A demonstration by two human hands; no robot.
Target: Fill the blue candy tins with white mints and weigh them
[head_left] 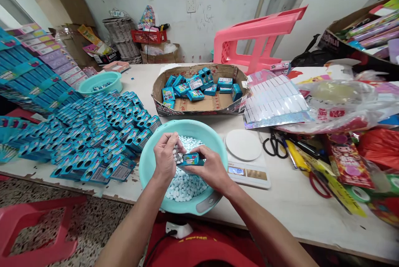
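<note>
Over a turquoise basin [146, 179], my right hand [213, 169] grips a small blue candy box [190, 159] lying on its side. My left hand [166, 154] is closed around several small white candies [178, 155] and meets the box's left end. Many more pale candies [187, 186] fill the bottom of the basin. To the right of the basin stands a white kitchen scale [245, 146] with a lit display that appears to read zero. Rows of blue candy boxes [109, 142] with round openings stand upright on the left.
Behind the basin, a cut-down cardboard box [183, 107] holds several blue candy boxes. A smaller turquoise bowl [107, 83] sits at the back left. Black scissors [274, 145], pens, and plastic bags [336, 105] crowd the right side. A pink stool [262, 30] stands beyond the table.
</note>
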